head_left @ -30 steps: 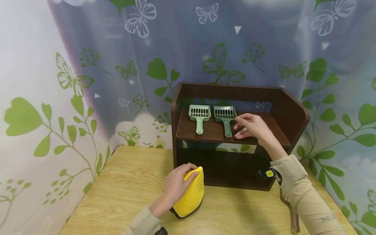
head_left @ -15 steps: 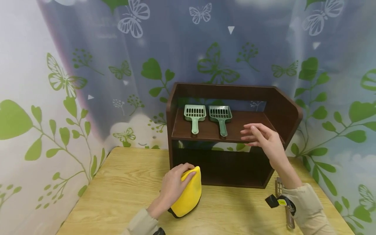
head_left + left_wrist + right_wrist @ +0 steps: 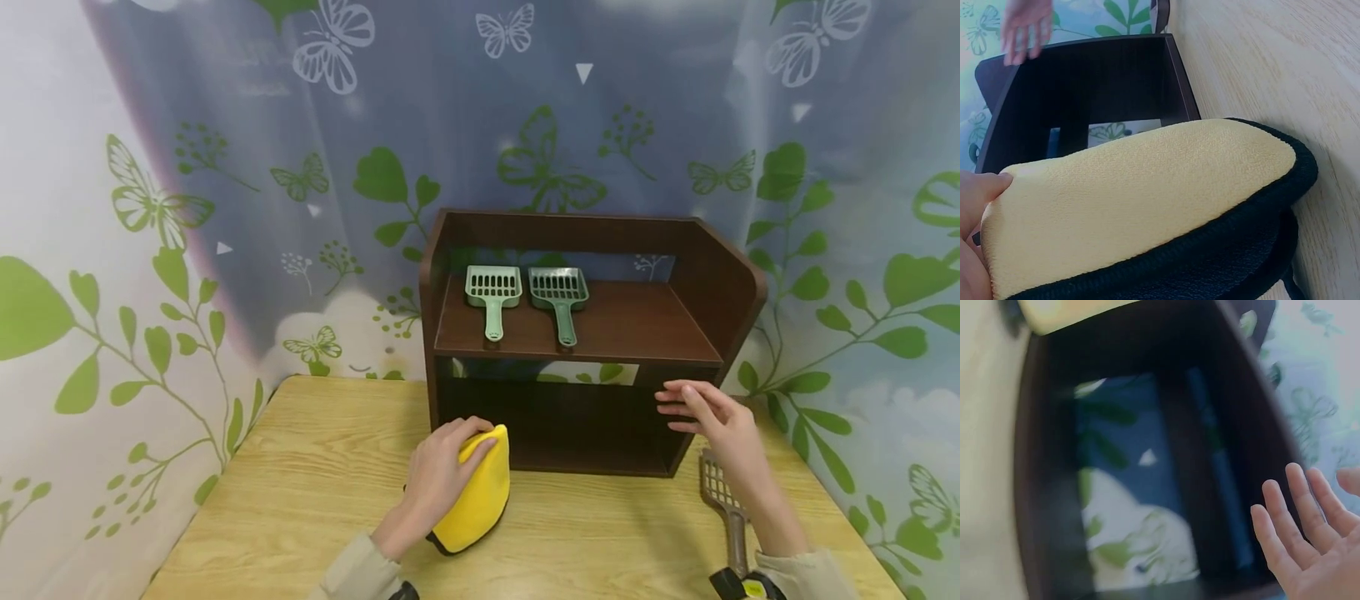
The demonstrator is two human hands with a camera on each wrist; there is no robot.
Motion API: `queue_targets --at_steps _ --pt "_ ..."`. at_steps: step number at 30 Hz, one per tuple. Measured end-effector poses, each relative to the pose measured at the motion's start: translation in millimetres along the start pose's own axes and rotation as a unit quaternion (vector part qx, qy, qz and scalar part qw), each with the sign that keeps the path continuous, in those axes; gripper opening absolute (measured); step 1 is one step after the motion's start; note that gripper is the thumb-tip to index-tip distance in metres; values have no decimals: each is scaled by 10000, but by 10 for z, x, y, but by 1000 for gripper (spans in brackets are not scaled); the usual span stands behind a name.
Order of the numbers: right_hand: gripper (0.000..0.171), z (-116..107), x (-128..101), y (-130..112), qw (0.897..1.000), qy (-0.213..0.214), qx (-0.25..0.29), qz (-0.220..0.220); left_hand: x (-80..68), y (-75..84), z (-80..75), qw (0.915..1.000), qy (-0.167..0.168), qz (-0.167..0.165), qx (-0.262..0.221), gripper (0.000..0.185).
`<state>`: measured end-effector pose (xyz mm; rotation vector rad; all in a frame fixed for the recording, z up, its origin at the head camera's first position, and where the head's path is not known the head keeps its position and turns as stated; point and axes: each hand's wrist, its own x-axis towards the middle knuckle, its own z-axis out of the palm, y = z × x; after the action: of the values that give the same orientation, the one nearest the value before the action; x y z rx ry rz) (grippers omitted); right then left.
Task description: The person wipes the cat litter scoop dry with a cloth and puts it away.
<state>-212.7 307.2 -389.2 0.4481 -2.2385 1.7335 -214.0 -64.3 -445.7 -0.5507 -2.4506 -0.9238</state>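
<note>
My left hand point(image 3: 433, 479) pinches a folded yellow plush cloth point(image 3: 480, 500) with black edging, held tilted in front of the shelf's lower left. The left wrist view shows the cloth point(image 3: 1147, 194) close up, its dark inner layer below, with my thumb on its near end. My right hand point(image 3: 720, 429) has its fingers extended and holds nothing, in front of the shelf's right side. Below it a brown slotted litter scoop point(image 3: 737, 533) lies on the table, partly covered by the wrist. A light green litter scoop point(image 3: 493, 318) and a dark green one point(image 3: 565, 323) lie side by side on the upper shelf.
A dark brown two-tier shelf point(image 3: 645, 321) stands on the wood-grain table point(image 3: 337, 467), its upper right side wall sloping. Behind it hangs a curtain point(image 3: 450, 100) printed with butterflies and leaves.
My right hand has moved from beside the dark green litter scoop, down and to the right, away from the upper shelf. My left hand keeps holding the cloth. The view has shifted slightly right.
</note>
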Motion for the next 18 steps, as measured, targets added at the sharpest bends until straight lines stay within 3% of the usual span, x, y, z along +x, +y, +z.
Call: queue_targets --at_steps 5,9,12,18 --pt "38 -78 -250 313 9974 263 -254 614 -4 -5 23 10000 -17 12 27 15" --pt "43 -165 -432 534 9898 529 -645 1155 -11 -7 42 10000 29 63 16 14" --pt "47 -264 -559 697 9814 657 -887 1570 -15 -10 56 9999 63 93 -15 14" --pt "48 -505 -817 946 9581 1067 -737 2553 -33 -28 67 9999 7 94 -70 13"
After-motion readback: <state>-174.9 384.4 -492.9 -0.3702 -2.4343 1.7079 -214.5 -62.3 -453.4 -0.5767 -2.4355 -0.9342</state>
